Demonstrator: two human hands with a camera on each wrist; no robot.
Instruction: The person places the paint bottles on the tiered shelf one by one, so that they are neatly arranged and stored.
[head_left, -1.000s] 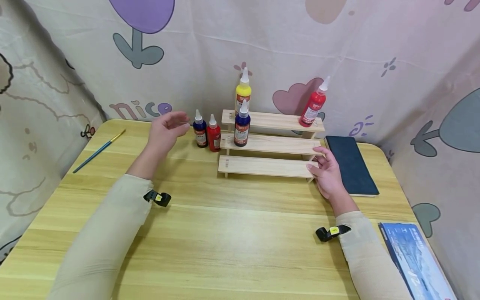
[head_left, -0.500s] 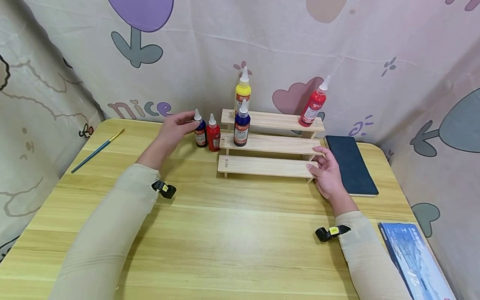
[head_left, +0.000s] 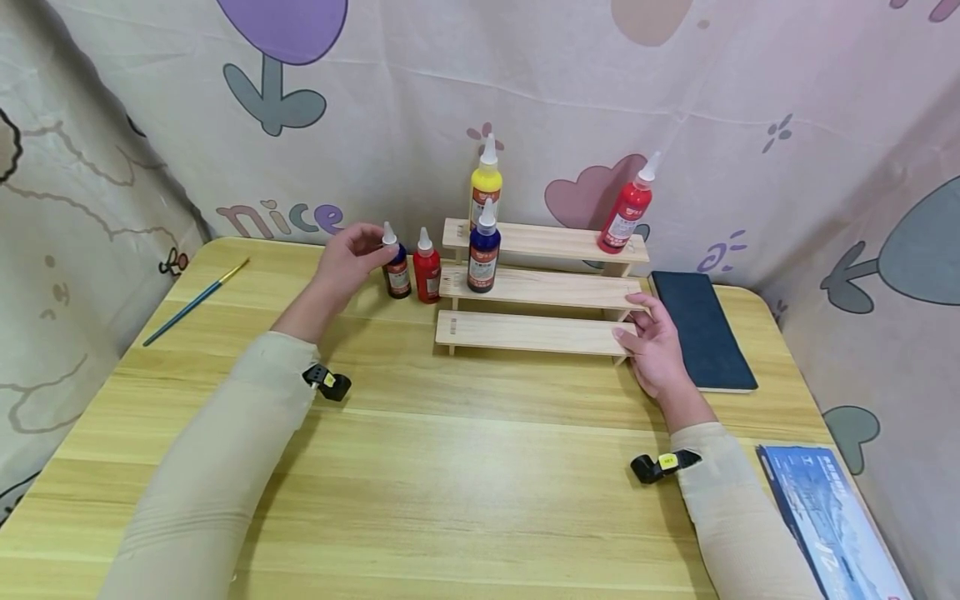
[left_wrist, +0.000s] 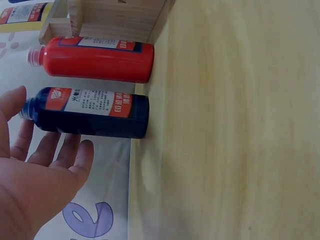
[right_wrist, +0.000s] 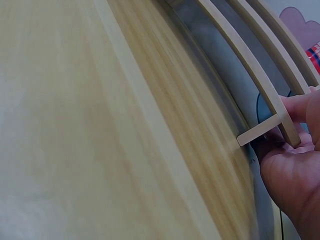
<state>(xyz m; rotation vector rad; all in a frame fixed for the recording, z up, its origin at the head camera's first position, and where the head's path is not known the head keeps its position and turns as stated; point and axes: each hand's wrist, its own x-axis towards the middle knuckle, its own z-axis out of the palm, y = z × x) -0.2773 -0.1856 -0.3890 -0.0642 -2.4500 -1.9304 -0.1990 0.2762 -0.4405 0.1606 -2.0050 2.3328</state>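
Observation:
My left hand (head_left: pixel 343 265) pinches the upper part of a dark blue paint bottle (head_left: pixel 397 277) with a white nozzle. In the left wrist view the thumb lies at the neck of this blue bottle (left_wrist: pixel 95 112), with the fingers behind it. A red paint bottle (head_left: pixel 428 277) stands just to its right. My right hand (head_left: pixel 658 354) grips the right end of a three-tier wooden stand (head_left: pixel 536 332). On the stand's middle tier is another dark blue bottle (head_left: pixel 483 260). A yellow bottle (head_left: pixel 487 179) and a leaning red bottle (head_left: pixel 627 218) occupy the top tier.
A blue-handled paintbrush (head_left: pixel 197 302) lies at the table's left. Beside the stand on the right is a dark notebook (head_left: pixel 703 333), and a blue booklet (head_left: pixel 836 517) lies nearer the front. A patterned curtain (head_left: pixel 420 108) hangs behind the table (head_left: pixel 450 475).
My left hand moved right to the dark blue bottle and took hold of it near the top. The bottle has shifted slightly left, away from the red one. The right hand stays put.

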